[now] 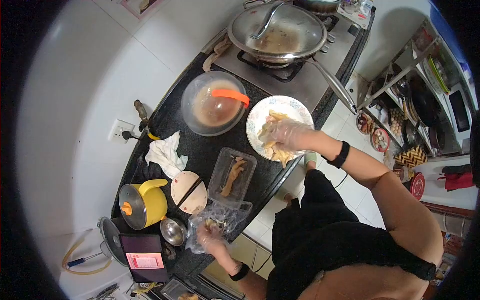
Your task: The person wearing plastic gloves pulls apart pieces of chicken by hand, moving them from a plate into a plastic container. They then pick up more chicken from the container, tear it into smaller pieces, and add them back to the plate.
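Note:
Both hands wear clear plastic gloves. My right hand (292, 135) is over a floral white plate (257, 112), its fingers closed on some of the pale chicken feet (275, 120) heaped there. Nearer the bottom, my left hand (212, 237) is at a crumpled clear plastic bag (197, 222), fingers curled by something small and dark that I cannot make out. Between the hands, a clear plastic container (215, 187) holds one brownish chicken foot (232, 177).
A lidded pan (280, 37) sits on the stove, its handle (335, 85) reaching past the counter edge. Around the counter are a plastic bowl (197, 107) with an orange-handled tool, white cloth (167, 152), yellow pot (155, 202), chopsticks (189, 192) on a plate, metal bowl (173, 231) and phone (145, 260).

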